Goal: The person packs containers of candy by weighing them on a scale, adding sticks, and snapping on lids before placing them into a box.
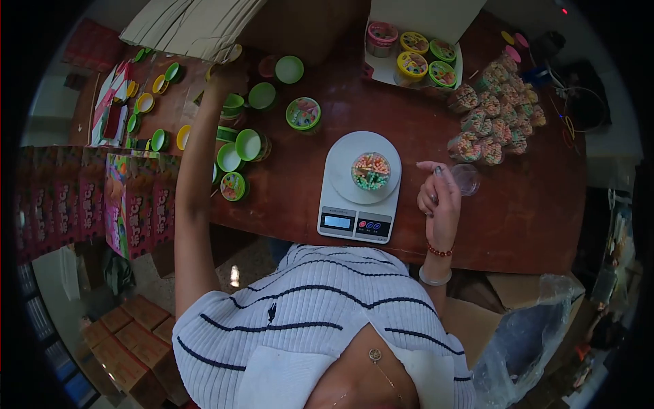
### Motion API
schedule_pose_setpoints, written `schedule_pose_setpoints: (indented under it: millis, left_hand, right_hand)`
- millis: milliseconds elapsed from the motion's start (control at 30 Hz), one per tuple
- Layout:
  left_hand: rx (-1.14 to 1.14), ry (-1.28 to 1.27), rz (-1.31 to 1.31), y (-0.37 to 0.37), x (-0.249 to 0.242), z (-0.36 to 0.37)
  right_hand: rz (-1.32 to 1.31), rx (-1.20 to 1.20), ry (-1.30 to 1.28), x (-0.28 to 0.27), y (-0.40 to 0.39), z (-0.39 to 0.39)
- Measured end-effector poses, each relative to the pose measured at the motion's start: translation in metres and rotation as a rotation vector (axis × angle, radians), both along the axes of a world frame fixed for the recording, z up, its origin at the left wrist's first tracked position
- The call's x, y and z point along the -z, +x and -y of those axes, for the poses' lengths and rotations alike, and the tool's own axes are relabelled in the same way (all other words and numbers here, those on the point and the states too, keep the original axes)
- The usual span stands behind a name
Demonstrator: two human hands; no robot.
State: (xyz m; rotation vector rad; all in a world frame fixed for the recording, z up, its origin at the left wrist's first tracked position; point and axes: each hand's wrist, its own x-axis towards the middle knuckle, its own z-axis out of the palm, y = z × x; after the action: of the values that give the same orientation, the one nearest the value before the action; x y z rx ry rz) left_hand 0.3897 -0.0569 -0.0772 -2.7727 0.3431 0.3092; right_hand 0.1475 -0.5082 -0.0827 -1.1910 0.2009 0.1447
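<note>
Currently, cup of sticks [371,171] sits on scale [338,201], mid-frame. Right hand [440,193], right of it: fingers half-curled, nothing gripped, near clear lid [466,180]. Left hand [229,76], upper left by green tubs [262,96]; can't tell finger opening or hold.

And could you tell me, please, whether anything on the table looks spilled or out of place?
Only one small thing: what looks like a loose stick lies on the table between the open box and the group of filled cups, outside any container. The cup on the scale has no visible spill around it.
</note>
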Motion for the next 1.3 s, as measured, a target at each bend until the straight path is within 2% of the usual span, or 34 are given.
schedule_pose_setpoints:
  millis: [67,100,200,267,333,367,433,467,500,533,567,633,667,733,767,800,833,900,933,1000,1100,1167,1200,1233,1267,1300]
  left_hand:
    - [-0.009,0.173,-0.250,0.000,0.003,0.006]
    - [-0.011,0.189,0.061,0.000,0.029,-0.006]
    - [-0.040,0.240,0.325,0.007,0.064,-0.049]
    - [0.225,-0.674,0.550,-0.020,0.041,-0.061]
    - [-0.133,-1.032,0.473,-0.067,0.008,-0.026]
    - [-0.135,-1.032,0.468,-0.092,0.005,-0.016]
    - [0.184,-0.642,0.787,-0.136,0.000,0.001]
    - [0.181,-0.644,0.782,-0.153,-0.009,0.023]
    - [-0.201,-1.519,0.424,-0.166,-0.023,0.052]
    - [-0.628,-2.306,-0.092,-0.171,-0.031,0.066]
    - [-0.416,-2.742,-0.514,-0.176,-0.020,0.068]
    - [-0.595,-2.975,-0.825,-0.194,-0.021,0.098]
    - [-0.566,-2.977,-0.821,-0.200,-0.011,0.112]
    - [-0.444,-2.345,-0.483,-0.210,-0.022,0.152]
    - [-0.443,-2.080,-0.483,-0.209,-0.034,0.169]
    - [-0.220,-1.846,-0.319,-0.208,-0.030,0.177]
    - [-0.011,-1.594,-0.155,-0.207,-0.023,0.183]
    - [0.156,-1.522,-0.130,-0.208,-0.031,0.196]
    - [0.207,-1.472,-0.117,-0.208,-0.036,0.199]
    - [0.211,-1.621,-0.174,-0.203,-0.034,0.196]
    - [0.139,-1.940,-0.198,-0.206,-0.026,0.212]
    - [0.020,-2.117,-0.147,-0.211,-0.022,0.230]
    - [-0.112,-2.236,-0.256,-0.209,-0.024,0.233]
    - [-0.265,-2.343,-0.370,-0.209,-0.029,0.237]
    - [-0.321,-2.370,-0.409,-0.207,-0.035,0.241]
    - [-0.183,-2.309,-0.309,-0.204,-0.030,0.242]
  right_hand:
    - [-0.006,0.000,0.010,0.001,-0.004,0.002]
    - [-0.008,0.033,0.000,0.001,-0.006,0.003]
    - [-0.013,0.065,-0.034,0.007,-0.012,0.008]
    - [-0.010,0.066,-0.064,0.008,-0.016,0.010]
    - [-0.025,0.031,-0.204,0.005,-0.015,0.008]
    - [-0.031,0.031,-0.205,0.010,-0.013,0.006]
    - [0.147,-0.030,-0.452,0.022,-0.010,0.002]
    - [0.142,-0.031,-0.453,0.017,-0.010,-0.002]
    - [0.188,-0.071,-0.663,0.008,-0.007,-0.007]
    - [0.215,-0.092,-0.768,0.005,-0.005,-0.012]
    - [0.242,-0.110,-0.873,0.003,-0.004,-0.017]
    - [0.412,-0.151,-0.985,0.009,0.002,-0.027]
    - [0.428,-0.182,-0.967,0.012,0.005,-0.032]
    - [0.479,-0.203,-0.975,0.024,0.011,-0.042]
    - [0.529,-0.231,-0.981,0.027,0.014,-0.046]
    - [0.618,-0.212,-0.960,0.027,0.017,-0.048]
    - [0.575,-0.230,-0.892,0.022,0.017,-0.050]
    - [0.418,-0.253,-0.745,0.009,0.012,-0.053]
    - [0.426,-0.240,-0.696,0.001,0.010,-0.051]
    - [0.504,-0.212,-0.566,-0.006,0.009,-0.041]
    - [0.431,-0.216,-0.209,0.000,0.007,-0.039]
    - [0.492,-0.189,-0.352,-0.012,0.007,-0.040]
    - [0.678,-0.111,-0.677,-0.025,0.006,-0.039]
    - [0.677,-0.096,-0.676,-0.024,0.008,-0.037]
    - [0.753,-0.044,-0.742,-0.022,0.009,-0.036]
    - [0.827,0.002,-0.808,-0.020,0.011,-0.035]
